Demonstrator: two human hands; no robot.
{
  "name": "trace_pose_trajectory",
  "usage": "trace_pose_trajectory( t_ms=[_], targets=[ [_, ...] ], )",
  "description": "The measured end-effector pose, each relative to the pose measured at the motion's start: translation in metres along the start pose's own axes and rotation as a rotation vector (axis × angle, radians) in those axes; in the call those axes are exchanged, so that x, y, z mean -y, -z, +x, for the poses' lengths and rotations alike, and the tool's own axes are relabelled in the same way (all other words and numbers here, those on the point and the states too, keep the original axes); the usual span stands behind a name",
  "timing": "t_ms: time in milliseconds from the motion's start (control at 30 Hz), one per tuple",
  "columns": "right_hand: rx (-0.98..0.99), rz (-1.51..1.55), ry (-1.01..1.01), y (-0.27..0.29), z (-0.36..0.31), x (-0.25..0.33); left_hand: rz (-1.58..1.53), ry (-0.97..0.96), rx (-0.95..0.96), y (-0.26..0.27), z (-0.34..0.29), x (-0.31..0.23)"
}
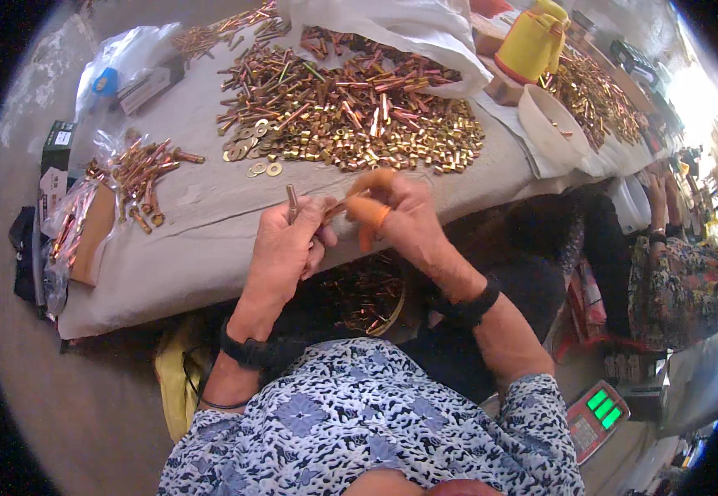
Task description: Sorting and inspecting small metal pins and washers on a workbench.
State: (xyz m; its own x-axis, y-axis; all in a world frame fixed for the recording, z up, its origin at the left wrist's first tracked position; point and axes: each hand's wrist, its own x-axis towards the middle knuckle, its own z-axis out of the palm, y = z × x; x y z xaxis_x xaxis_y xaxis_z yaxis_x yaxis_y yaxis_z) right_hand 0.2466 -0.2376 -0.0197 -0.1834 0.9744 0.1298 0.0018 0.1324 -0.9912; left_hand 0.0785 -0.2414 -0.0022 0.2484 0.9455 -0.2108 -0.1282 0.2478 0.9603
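My left hand (286, 240) is closed, with a metal bolt (292, 201) sticking up between its thumb and fingers. Close beside it, my right hand (409, 219) wears orange finger covers (369, 212) and pinches at a thin copper-coloured piece between the two hands; its exact kind is hidden by the fingers. Both hands are over the near edge of the cloth-covered table (210, 256). Just beyond them lie a heap of short brass-coloured sleeves (375, 145), flat washers (247, 145) and a larger pile of bolts (293, 87).
At the left are bagged bolts (140, 169) and an open cardboard box (94, 236). A yellow jug (533, 41), a white bowl (551, 128) and more bolts (595, 95) stand at the back right. Below the table edge sits a container of bolts (367, 302). A red scale (596, 422) is lower right; another person (682, 281) is beyond.
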Motion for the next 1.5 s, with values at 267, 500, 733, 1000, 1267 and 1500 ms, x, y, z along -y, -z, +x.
trace_pose_trajectory(
  t_ms=[267, 500, 733, 1000, 1267, 1500],
  targets=[
    [-0.054, -0.342, 0.063, 0.020, -0.011, 0.009, 0.209, 0.006, 0.155, 0.001, 0.004, 0.000],
    [-0.440, -1.165, 0.349, 0.082, -0.008, -0.018, 0.194, 0.039, 0.126, 0.003, 0.011, 0.006],
    [-0.430, -1.244, 0.250, 0.079, 0.004, -0.016, 0.192, 0.037, 0.137, 0.000, 0.011, 0.006],
    [-0.427, -0.669, 0.321, 0.051, 0.005, -0.003, 0.222, 0.069, 0.094, 0.003, 0.008, 0.005],
    [-0.048, -0.173, 0.251, 0.022, -0.001, 0.005, 0.188, 0.044, 0.111, 0.005, 0.007, 0.007],
    [-0.076, -0.419, 0.238, 0.018, -0.005, 0.008, 0.356, -0.072, 0.090, 0.002, 0.005, 0.007]
  ],
)
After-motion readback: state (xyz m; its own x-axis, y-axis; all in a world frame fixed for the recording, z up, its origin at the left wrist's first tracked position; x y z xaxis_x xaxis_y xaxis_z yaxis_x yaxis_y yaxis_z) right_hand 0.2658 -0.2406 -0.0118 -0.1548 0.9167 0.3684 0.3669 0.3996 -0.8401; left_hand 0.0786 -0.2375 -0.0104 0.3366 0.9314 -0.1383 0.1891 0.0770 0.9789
